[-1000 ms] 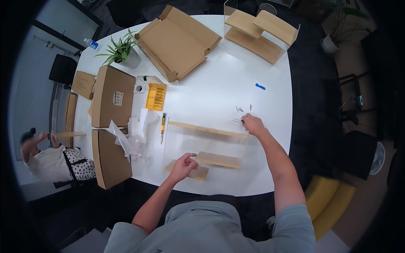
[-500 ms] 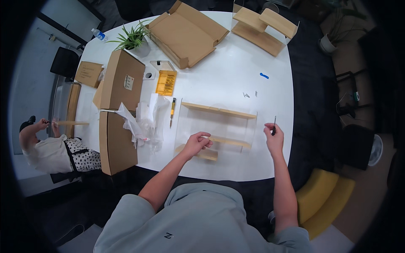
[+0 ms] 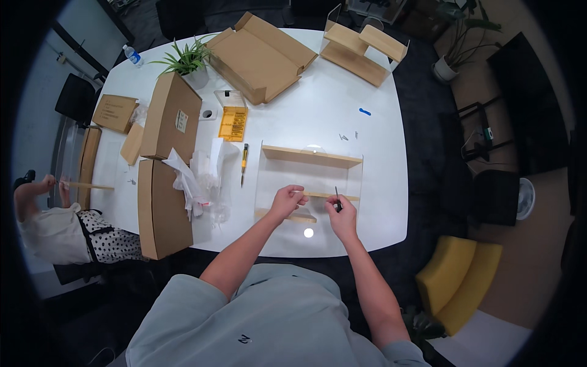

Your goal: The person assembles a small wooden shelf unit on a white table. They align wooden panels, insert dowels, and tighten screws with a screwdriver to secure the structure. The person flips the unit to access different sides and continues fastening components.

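A small shelf frame of clear panels and pale wooden boards [image 3: 312,155] lies on the white table in front of me. My left hand [image 3: 287,204] is over its lower part, at the left end of the middle board [image 3: 330,196]. Its fingers are drawn together in a pinch, and whatever they hold is too small or hidden to make out. Close to its right, my right hand [image 3: 343,218] grips a screwdriver [image 3: 338,200] with a dark handle, its thin shaft pointing away from me. A short wooden board [image 3: 299,218] lies just below my left hand.
Left of the frame are a yellow-handled screwdriver [image 3: 244,160], plastic wrapping [image 3: 208,177], an orange bit case [image 3: 233,124] and cardboard boxes [image 3: 166,208]. Screws [image 3: 343,137] and a blue tool [image 3: 365,112] lie beyond. Another shelf [image 3: 361,55] stands far right; a person [image 3: 67,211] works at left.
My right hand has come left with the screwdriver, from beside the frame to near my left hand. My left hand's fingers have drawn closer together. The whole view has shifted slightly.
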Available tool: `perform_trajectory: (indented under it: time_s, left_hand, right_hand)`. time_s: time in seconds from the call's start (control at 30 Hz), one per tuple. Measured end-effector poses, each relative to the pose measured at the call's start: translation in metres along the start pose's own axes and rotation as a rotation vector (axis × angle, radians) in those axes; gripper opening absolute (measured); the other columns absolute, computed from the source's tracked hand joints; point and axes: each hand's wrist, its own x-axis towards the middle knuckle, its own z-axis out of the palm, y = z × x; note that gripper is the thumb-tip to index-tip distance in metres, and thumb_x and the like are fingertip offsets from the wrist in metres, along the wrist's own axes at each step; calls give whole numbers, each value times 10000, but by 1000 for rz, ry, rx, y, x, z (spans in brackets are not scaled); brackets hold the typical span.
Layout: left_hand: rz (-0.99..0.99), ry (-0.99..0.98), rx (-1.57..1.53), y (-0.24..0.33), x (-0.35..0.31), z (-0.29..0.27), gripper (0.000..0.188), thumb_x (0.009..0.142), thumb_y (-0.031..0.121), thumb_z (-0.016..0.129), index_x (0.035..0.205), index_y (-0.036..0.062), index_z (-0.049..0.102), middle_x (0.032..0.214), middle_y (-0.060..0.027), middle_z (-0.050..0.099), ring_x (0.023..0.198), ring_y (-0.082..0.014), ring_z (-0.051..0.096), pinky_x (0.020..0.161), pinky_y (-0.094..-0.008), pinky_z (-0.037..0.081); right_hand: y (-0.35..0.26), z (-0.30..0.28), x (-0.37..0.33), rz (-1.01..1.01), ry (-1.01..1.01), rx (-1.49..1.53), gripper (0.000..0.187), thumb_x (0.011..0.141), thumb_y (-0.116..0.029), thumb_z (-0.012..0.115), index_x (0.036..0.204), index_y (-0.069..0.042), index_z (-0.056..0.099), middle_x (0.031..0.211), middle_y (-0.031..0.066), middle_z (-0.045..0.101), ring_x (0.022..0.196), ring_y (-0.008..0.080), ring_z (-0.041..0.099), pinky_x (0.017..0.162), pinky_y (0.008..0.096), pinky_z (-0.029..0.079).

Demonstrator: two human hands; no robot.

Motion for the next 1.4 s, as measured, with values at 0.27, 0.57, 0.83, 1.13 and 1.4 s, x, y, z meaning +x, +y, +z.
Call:
perform_trajectory:
  time_s: [0.27, 0.57, 0.83, 1.13, 1.4]
  left_hand:
    - [44, 14, -99, -18, 11, -1, 284, 1003, 110, 579, 1264, 17, 642, 985, -101, 767, 848, -147, 728, 682, -267, 541]
    - [45, 27, -107, -18, 9, 1, 278, 1004, 100, 574, 1257, 8, 643, 992, -106, 766, 842, -144, 730, 664, -263, 543]
    - [-8, -2, -79, -5, 2, 1, 250, 1015, 137, 574, 1239, 50, 644, 1010, -59, 757, 878, -118, 702, 727, -268, 548]
    - [116, 166, 84, -10, 2, 3, 316, 970, 116, 635, 1265, 6, 606, 977, -84, 727, 841, -176, 706, 720, -314, 558]
    - [693, 178, 624, 7, -22, -9, 264, 889, 73, 706, 1143, 74, 635, 996, -89, 622, 855, -247, 684, 735, -355, 559]
  right_hand:
    - [-10, 37, 29, -186, -84, -227, 85, 893, -77, 689, 957, -24, 671, 920, 165, 708, 828, 370, 685, 731, 436, 538]
    - [-16, 39, 30, -386, -155, -607, 76, 884, -133, 690, 941, -97, 653, 941, 99, 669, 759, 355, 694, 664, 466, 565]
    - [-20, 38, 28, -370, -176, -689, 94, 869, -129, 703, 937, -93, 648, 928, 88, 664, 769, 345, 691, 655, 465, 563]
    - [-28, 40, 30, -256, -104, -651, 135, 877, -161, 717, 848, -51, 643, 873, 131, 675, 795, 362, 683, 681, 476, 549]
    - [-30, 42, 34, -206, -115, -597, 187, 872, -188, 733, 841, -27, 642, 865, 151, 683, 807, 388, 674, 691, 485, 537]
